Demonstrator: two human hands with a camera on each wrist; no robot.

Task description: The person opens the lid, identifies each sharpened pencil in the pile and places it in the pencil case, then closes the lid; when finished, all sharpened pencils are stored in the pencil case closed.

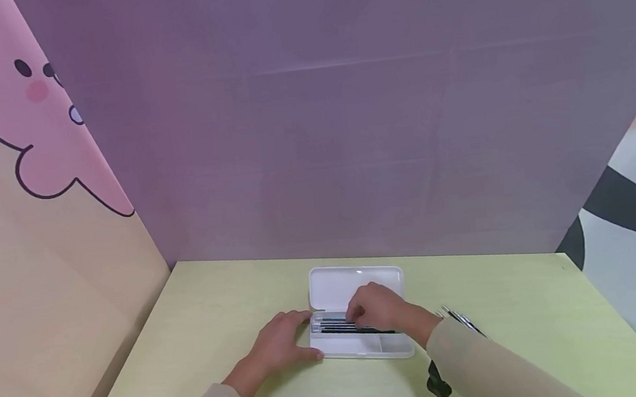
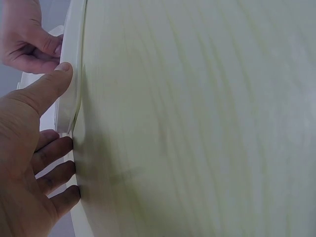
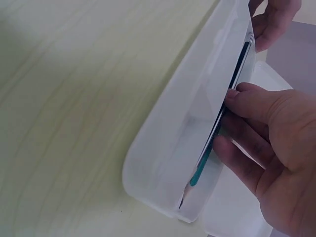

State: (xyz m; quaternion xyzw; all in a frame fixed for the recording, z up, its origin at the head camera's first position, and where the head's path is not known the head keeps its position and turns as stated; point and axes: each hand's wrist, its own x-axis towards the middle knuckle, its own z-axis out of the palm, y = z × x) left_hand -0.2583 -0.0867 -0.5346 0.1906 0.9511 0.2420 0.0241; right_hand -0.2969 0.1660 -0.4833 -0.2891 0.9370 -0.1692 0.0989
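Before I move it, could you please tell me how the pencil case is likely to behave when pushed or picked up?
The pencil case would probably slide rather than tip, lying low and flat on the table. It looks thin-walled and smooth, suggesting light, stiff plastic. If tilted, the slim pencils inside may slide, and the open lid might swing.

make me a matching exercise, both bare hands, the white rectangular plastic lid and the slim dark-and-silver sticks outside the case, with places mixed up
Things
1. bare left hand
2. bare right hand
3. white rectangular plastic lid
4. slim dark-and-silver sticks

Places
A. on the pale yellowish tabletop, right of the white plastic case
B. at the case's left end, thumb on its near edge
C. open, on the case's far side
D. fingers at the slim dark pencils inside the case

Pairs: 1-B, 2-D, 3-C, 4-A
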